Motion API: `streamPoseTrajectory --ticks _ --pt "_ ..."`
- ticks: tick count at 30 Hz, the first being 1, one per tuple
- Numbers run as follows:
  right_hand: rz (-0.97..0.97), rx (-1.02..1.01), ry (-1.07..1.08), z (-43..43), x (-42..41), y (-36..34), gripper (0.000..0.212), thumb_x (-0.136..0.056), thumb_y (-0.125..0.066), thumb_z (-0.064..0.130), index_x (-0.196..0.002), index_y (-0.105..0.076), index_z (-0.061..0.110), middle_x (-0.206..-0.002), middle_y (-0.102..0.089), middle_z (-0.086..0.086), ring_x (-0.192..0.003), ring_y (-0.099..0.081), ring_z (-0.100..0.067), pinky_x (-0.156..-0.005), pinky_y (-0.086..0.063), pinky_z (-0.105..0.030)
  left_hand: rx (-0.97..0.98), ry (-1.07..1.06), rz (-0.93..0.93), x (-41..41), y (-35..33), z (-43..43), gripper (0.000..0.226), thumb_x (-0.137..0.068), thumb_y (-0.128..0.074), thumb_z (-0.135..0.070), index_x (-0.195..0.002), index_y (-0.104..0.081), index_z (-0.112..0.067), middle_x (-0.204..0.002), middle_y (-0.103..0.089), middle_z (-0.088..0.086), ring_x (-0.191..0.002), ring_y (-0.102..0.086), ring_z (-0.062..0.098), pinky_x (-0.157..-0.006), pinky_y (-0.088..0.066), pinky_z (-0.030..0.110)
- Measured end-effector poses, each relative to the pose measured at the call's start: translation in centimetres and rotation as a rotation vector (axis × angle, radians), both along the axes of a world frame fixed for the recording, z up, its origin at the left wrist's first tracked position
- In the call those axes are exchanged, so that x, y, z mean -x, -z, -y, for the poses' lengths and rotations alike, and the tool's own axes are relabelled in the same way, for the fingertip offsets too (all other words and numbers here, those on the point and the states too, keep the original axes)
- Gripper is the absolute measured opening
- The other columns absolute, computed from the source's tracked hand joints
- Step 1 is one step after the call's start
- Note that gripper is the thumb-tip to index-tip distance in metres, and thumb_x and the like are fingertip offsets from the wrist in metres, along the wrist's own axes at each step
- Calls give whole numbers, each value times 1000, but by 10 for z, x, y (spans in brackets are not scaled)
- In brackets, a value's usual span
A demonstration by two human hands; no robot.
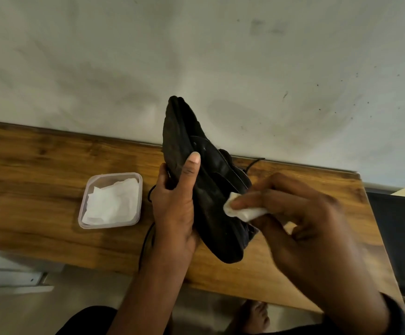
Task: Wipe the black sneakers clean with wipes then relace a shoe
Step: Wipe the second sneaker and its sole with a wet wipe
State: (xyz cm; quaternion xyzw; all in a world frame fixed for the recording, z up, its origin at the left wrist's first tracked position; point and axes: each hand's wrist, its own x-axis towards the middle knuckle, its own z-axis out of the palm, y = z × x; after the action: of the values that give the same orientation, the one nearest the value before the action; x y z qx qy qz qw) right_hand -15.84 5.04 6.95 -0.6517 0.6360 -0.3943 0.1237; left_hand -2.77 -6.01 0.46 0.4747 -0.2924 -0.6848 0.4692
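Fingers (257,200) of the right hand (300,218) pinch a folded white wipe (242,211) against the side of the black lace-up sneaker (211,189), which the left hand (175,209) grips toe-up above the wooden worktop (39,189), I'd guess to steady it for scrubbing. Clear plastic tub (114,174) of spare wipes (112,204) sits at its 9 o'clock, within reach.

Wooden table (39,170) in front of me, warm brown grain, its far edge butted against the wall (196,44). Wall pale grey-white, smudged; darker scuffs high up (269,27), a scatter of small dark specks to the right (334,112). Beyond the table's right end, a dark panel or piece of furniture (399,226); cannot tell what it is. Below the near edge, grey floor (88,286). Pale flat metal-looking piece at lower left (10,279), blurred. My bare foot (257,315) on the floor under the table edge.
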Motion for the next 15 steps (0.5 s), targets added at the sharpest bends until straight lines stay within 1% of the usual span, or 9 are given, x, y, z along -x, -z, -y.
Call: streamPoseTrajectory --ticks 2,4,6,7,8,10,11,13,15 --pt "-32 5 11 6 -13 9 26 -88 -69 2 -103 -78 22 -105 -68 11 -98 -64 -1 -77 -53 -13 81 20 74 3 -5 -4 54 -79 -79 -42 -130 -63 -33 -116 -76 -4 -103 -75 18 -84 -63 40" --pt "-78 1 20 11 -25 19 27 -91 -61 5 -105 -78 22 -107 -66 9 -98 -64 -6 -75 -57 -23 138 29 137 5 -7 -6 62 -77 -80 -43 -134 -60 -34 -119 -74 -7 -104 -74 15 -82 -64 35" --pt "-105 -14 20 14 -30 22 30 -91 -51 12 -102 -77 21 -106 -65 8 -97 -64 -11 -69 -58 -30 158 26 174 5 -9 -6 71 -72 -82 -47 -138 -57 -36 -122 -73 -9 -107 -73 15 -85 -63 38" --pt "-118 -24 -1 14 -29 22 29 -90 -50 13 -98 -77 20 -105 -65 8 -95 -65 -12 -67 -59 -32 154 17 178 5 -10 -6 74 -70 -83 -47 -138 -57 -36 -122 -73 -9 -108 -73 15 -86 -63 39" --pt "-134 -44 -39 12 -25 20 27 -88 -52 10 -94 -76 21 -103 -65 9 -93 -65 -13 -64 -59 -32 144 9 164 4 -10 -5 73 -70 -83 -45 -137 -58 -35 -121 -73 -9 -107 -73 15 -85 -63 38" --pt "-158 -129 -140 6 -14 16 26 -81 -61 5 -90 -76 24 -100 -64 12 -89 -66 -11 -62 -60 -31 108 1 119 3 -10 -3 63 -73 -83 -39 -132 -61 -35 -115 -75 -10 -102 -74 13 -81 -64 35" --pt "-163 -187 -185 2 -7 13 27 -80 -63 6 -89 -76 27 -99 -64 15 -88 -66 -8 -63 -60 -30 86 0 113 4 -9 -3 60 -73 -82 -40 -129 -62 -37 -112 -75 -13 -100 -74 12 -80 -64 33" --pt "-173 -258 -242 -3 6 9 29 -82 -67 6 -88 -77 32 -97 -65 19 -90 -66 -2 -67 -60 -26 56 4 121 4 -7 -2 64 -67 -82 -47 -128 -61 -41 -112 -72 -16 -102 -71 11 -84 -63 36" --pt "-148 -192 -192 -5 11 9 35 -81 -75 -3 -88 -78 30 -96 -67 20 -93 -64 3 -75 -55 -13 41 23 108 4 -5 -2 73 -65 -83 -49 -133 -59 -41 -117 -72 -14 -108 -70 13 -88 -62 41"
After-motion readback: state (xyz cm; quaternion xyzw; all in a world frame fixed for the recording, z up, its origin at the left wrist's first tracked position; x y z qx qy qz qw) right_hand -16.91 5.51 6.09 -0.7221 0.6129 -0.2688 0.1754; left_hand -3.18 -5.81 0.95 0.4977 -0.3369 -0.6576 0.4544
